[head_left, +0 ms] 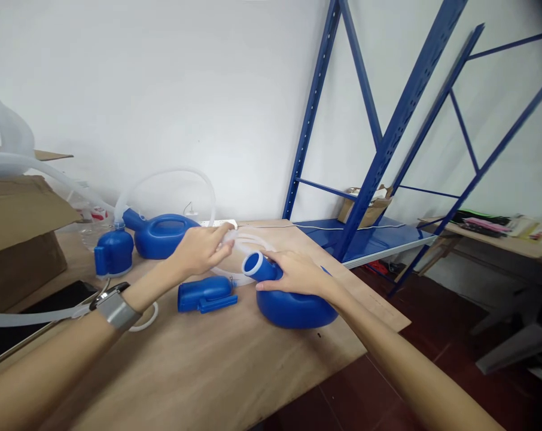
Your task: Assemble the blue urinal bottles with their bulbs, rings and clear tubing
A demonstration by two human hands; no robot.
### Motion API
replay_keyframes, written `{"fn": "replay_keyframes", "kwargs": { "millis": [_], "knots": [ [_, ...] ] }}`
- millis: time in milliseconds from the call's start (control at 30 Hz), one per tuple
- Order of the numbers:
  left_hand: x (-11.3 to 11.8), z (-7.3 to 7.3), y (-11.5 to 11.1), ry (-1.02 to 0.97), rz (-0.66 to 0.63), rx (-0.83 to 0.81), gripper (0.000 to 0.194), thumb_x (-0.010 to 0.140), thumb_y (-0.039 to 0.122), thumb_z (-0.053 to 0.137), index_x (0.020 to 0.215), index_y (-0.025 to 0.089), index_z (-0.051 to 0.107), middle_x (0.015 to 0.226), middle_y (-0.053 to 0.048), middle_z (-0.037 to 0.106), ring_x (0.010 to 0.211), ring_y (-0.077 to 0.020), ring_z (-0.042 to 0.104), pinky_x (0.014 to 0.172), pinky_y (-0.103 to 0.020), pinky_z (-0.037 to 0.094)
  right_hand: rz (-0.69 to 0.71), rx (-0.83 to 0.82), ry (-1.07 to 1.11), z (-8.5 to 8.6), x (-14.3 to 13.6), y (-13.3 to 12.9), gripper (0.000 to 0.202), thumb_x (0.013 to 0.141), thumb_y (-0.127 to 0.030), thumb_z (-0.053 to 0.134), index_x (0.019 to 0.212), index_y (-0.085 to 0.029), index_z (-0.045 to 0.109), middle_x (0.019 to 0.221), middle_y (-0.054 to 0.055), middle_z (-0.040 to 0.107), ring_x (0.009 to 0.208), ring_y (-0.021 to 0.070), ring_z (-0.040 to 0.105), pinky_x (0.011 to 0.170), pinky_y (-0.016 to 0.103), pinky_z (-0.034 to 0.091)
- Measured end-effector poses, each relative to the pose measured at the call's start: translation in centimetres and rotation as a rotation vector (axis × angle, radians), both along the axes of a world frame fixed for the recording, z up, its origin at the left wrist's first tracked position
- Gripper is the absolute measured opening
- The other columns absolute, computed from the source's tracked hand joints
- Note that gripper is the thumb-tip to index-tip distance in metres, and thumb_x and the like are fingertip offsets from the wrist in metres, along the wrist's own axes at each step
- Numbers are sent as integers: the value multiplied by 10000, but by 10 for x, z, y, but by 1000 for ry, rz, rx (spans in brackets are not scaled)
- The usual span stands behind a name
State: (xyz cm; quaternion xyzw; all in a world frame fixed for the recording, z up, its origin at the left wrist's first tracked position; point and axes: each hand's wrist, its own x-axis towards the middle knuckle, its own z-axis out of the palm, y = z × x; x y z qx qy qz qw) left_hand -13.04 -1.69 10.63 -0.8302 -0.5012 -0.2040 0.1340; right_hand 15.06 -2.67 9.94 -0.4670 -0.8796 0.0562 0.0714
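Note:
My right hand (295,274) is wrapped round the neck and top of a blue plastic bottle (293,310), whose open mouth with a white rim faces left. To its left, my left hand (208,246) is raised over the table with fingers curled at a clear hose part (230,234); the fingertips partly hide it. Below that hand a blue cup-like piece (206,294) lies on its side, near the coiled clear tube (255,239). Further left, another blue bottle (163,242) lies beside an upright blue piece (115,251) with a clear hose attached.
A cardboard box (20,239) with thick hose stands on the wooden table (176,371) at left, beside a black flat item (46,317). A white power strip (221,224) lies by the wall. Blue metal shelving (365,239) stands at right, holding a small carton (365,206).

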Motion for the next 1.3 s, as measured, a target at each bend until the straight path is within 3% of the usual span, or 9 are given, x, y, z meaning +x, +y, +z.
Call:
{"fn": "replay_keyframes", "kwargs": {
  "millis": [100, 200, 267, 367, 500, 633, 800, 1033, 1300],
  "knots": [
    [-8, 3, 13, -45, 47, -32, 586, 1046, 465, 263, 1399, 101, 556, 1080, -177, 728, 1046, -351, 683, 919, -476, 475, 27, 10, -3, -2, 2, 0, 876, 808, -918, 461, 1349, -252, 638, 1347, 64, 610, 1240, 267, 597, 1083, 393, 442],
    [-4, -6, 22, -22, -46, -104, 603, 1033, 539, 369, 1410, 117, 576, 1327, -193, 659, 1261, -371, 599, 1095, -558, 404, 23, 26, -13, -2, 2, 0, 874, 819, -912, 453, 1315, -221, 655, 1312, 82, 625, 1217, 258, 606, 1060, 361, 442],
    [7, -14, 19, 1, -140, -177, 588, 1002, 535, 481, 1441, 153, 566, 1468, -155, 582, 1360, -340, 542, 1144, -511, 407, 18, 36, -18, -2, 2, -1, 878, 822, -904, 461, 1337, -218, 646, 1331, 84, 615, 1219, 257, 605, 1052, 354, 442],
    [24, -17, 5, -85, -295, -217, 548, 963, 266, 496, 1504, 180, 494, 1544, -98, 514, 1436, -232, 480, 1192, -378, 397, 13, 39, -26, -2, 1, -1, 885, 823, -902, 464, 1346, -211, 646, 1336, 87, 612, 1208, 248, 610, 1045, 344, 443],
    [36, -7, -21, -320, -475, -56, 417, 849, 136, 477, 1238, 140, 629, 1283, -113, 611, 1246, -228, 555, 1099, -380, 447, 29, 52, -32, -1, 0, -2, 864, 836, -886, 469, 1321, -197, 661, 1294, 90, 632, 1191, 229, 616, 1013, 310, 444],
    [38, 0, -35, -167, -522, -114, 222, 937, 237, 459, 877, 144, 652, 930, -78, 633, 942, -213, 572, 943, -397, 445, 10, 55, -60, 0, -2, -3, 793, 853, -848, 498, 1261, -192, 676, 1260, 79, 646, 1169, 233, 622, 995, 315, 434],
    [41, -1, -29, -228, -488, -312, 418, 990, 502, 527, 770, 150, 573, 805, -36, 609, 793, -163, 529, 781, -321, 406, 9, 55, -57, 0, -2, -3, 796, 860, -849, 483, 1348, -238, 633, 1311, 56, 627, 1196, 251, 614, 982, 326, 419],
    [44, 12, -6, -213, -655, -527, 438, 942, 451, 596, 649, 139, 504, 656, 5, 528, 632, -95, 456, 644, -263, 357, 43, 34, -48, 0, 2, -1, 804, 836, -878, 478, 1249, -215, 664, 1260, 49, 645, 1155, 215, 617, 943, 278, 392],
    [42, 28, 0, -151, -669, -686, 408, 898, 449, 623, 651, 131, 559, 625, 2, 501, 589, -83, 407, 578, -254, 313, 85, 14, -28, 0, 4, -2, 796, 850, -842, 512, 1236, -161, 658, 1187, 87, 655, 1087, 179, 613, 898, 232, 382]
  ]
}}
